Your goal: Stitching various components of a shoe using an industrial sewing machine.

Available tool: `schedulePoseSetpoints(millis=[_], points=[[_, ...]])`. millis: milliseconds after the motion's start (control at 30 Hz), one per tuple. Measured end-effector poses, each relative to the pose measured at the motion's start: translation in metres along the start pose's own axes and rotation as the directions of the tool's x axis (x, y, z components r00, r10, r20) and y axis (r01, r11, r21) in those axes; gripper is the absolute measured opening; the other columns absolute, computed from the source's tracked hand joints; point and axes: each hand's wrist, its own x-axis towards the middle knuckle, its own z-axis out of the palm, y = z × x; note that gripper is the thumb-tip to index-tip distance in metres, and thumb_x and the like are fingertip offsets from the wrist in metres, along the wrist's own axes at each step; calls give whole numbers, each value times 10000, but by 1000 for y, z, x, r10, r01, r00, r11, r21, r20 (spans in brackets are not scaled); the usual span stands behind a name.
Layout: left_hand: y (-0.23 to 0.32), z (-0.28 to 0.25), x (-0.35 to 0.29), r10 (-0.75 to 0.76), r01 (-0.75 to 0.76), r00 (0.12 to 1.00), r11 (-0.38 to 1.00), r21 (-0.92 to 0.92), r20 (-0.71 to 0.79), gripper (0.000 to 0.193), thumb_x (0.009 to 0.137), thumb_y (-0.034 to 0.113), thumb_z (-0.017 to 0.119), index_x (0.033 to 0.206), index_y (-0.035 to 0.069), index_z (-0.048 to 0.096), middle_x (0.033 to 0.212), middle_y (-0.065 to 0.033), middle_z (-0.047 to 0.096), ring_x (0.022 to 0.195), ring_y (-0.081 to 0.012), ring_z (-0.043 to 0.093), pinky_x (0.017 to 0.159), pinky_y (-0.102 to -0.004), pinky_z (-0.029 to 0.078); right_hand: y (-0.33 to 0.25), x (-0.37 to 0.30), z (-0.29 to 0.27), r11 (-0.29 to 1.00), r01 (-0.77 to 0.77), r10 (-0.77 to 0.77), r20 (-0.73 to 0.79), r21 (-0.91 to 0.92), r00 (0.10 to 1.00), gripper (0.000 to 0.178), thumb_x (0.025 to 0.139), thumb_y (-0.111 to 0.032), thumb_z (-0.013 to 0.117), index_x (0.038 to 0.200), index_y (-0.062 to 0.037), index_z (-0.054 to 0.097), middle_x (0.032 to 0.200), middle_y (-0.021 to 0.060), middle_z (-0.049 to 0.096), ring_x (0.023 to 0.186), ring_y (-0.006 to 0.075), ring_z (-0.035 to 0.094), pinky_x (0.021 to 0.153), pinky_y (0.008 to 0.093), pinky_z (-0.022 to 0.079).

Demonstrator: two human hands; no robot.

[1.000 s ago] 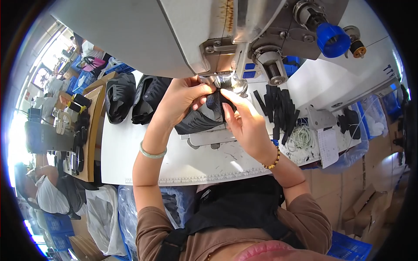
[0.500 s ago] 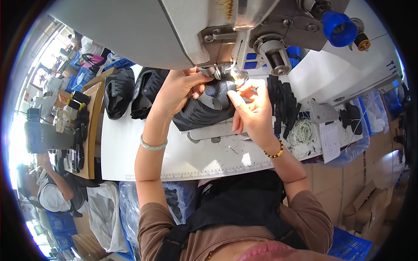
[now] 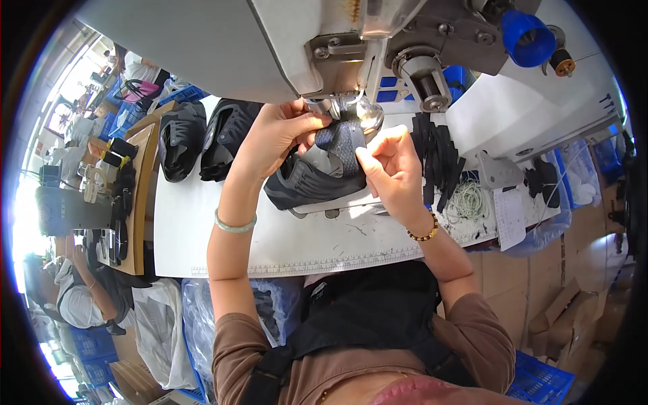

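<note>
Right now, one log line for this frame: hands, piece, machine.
left hand: grips shoe upper | right hand: pinches its edge | sewing machine: needle area above piece | finished uppers: on table, left

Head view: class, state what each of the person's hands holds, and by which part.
Both hands hold the dark grey mesh shoe upper under the sewing machine head: the left hand grips its upper edge, the right hand pinches its right side.

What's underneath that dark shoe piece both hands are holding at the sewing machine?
A white table and a pale machine plate show beneath the shoe upper. The needle area is hidden.
</note>
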Motion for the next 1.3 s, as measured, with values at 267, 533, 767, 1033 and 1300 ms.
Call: schedulePoseSetpoints(millis=[267,533,767,1033,1300], points=[[-4,-1,2,13,-12,1000,1000,-27,10,110,825,41,598,867,-60,614,698,-47,601,495,-45,523,417,-153,407,-8,0,-1,999,-42,42,-26,-21,999,192,870,-5,552,957,-33,382,811,6,512,613,-5,469,510,152,368],[3,4,0,-10,10,1000,999,-34,2,85,838,2,573,893,-61,567,757,-78,604,489,-55,506,410,-166,412,0,5,-8,841,300,-355,-40,-450,934,103,829,-2,595,884,-20,510,752,15,543,508,4,397,447,166,318],[20,-14,-64,-88,29,980,951,308,181,147,763,90,668,711,15,553,559,2,523,473,-46,487,428,-180,366,-41,11,27,642,542,-304,469,-543,829,399,842,-77,565,1235,-81,499,1139,79,560,836,271,612,610,298,498],[0,-12,-149,786,-174,559,423,889,-264,210,723,-32,645,921,-11,580,786,-74,569,662,-113,526,567,-221,413,-27,23,63,899,135,49,401,-417,915,179,832,-150,652,899,-1,580,666,24,537,527,78,429,489,239,342],[-63,32,-153,212,-391,860,858,-332,-465,229,902,96,517,982,-117,542,701,-140,587,568,-165,567,477,-251,445,-29,19,79,927,53,121,429,-372,895,201,847,-168,652,943,-1,591,741,-58,530,567,-15,366,489,165,281]])
